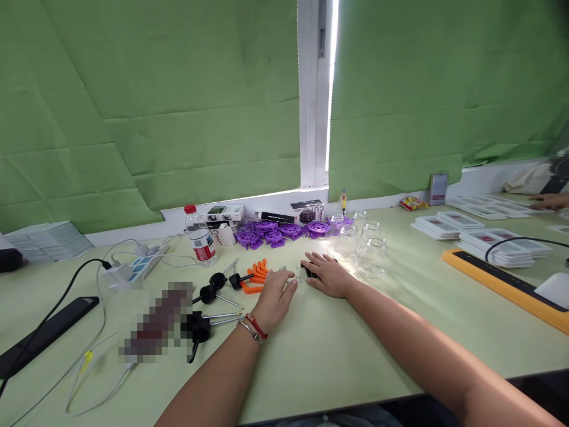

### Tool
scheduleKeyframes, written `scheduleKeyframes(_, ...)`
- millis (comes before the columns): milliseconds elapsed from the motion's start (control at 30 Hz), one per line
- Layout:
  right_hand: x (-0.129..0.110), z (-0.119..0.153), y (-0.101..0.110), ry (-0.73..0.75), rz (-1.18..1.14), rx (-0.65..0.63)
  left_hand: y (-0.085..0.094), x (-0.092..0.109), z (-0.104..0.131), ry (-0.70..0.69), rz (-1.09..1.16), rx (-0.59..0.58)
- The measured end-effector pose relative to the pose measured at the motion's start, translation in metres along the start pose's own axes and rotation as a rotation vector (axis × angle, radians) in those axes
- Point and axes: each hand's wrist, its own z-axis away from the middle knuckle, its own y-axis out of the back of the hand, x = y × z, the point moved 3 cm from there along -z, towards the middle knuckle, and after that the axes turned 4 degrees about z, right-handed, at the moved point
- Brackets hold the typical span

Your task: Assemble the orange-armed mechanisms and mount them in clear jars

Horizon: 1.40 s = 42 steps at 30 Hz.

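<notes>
My left hand [273, 295], with bracelets at the wrist, rests at the table's middle beside the orange plastic hooks [254, 287]. Its thumb and forefinger are apart, and nothing shows between them. Small metal pieces [300, 279] lie just past its fingertips, too tiny to name surely. My right hand [328, 275] lies palm down with fingers spread, over a black part [310, 272] that it mostly covers. To the left of my left hand are black knob-like pieces with metal rods [202, 326]. Behind both hands sits a pile of purple plastic rings [274, 236].
Several glass jars [371, 261] stand right of my right hand. A water bottle [201, 240] and printed boxes [307, 211] stand at the back. A power strip [142, 267] with cables lies left. On the right are an orange-black bar [502, 284], stacked white frames [493, 249] and another person's hand [549, 201].
</notes>
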Motion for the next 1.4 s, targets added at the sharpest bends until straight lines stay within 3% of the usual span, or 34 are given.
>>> scheduleKeyframes(300,-0.001,0.002,0.003,0.020,0.025,0.069,0.000,0.001,-0.001,0.002,0.005,-0.001)
scheduleKeyframes(433,-0.001,0.003,0.009,0.027,0.053,0.205,0.002,0.002,-0.001,-0.008,0.007,0.011)
scheduleKeyframes(567,0.004,0.006,0.017,-0.064,0.023,0.366,0.010,0.000,-0.002,-0.001,-0.006,0.082)
scheduleKeyframes(733,0.009,0.009,0.022,-0.122,-0.026,0.456,0.028,-0.005,-0.006,0.046,-0.008,0.195)
scheduleKeyframes(933,0.008,0.009,0.021,-0.100,-0.033,0.425,0.064,-0.010,-0.022,0.216,0.245,0.421)
scheduleKeyframes(1033,0.008,0.009,0.021,-0.089,-0.036,0.424,0.084,-0.019,-0.037,0.317,0.236,0.476)
scheduleKeyframes(1200,0.007,0.009,0.021,-0.072,-0.029,0.413,0.114,-0.048,-0.057,0.474,-0.049,0.383)
scheduleKeyframes(1400,0.008,0.008,0.016,-0.056,-0.035,0.397,0.143,-0.078,-0.055,0.567,-0.277,0.104)
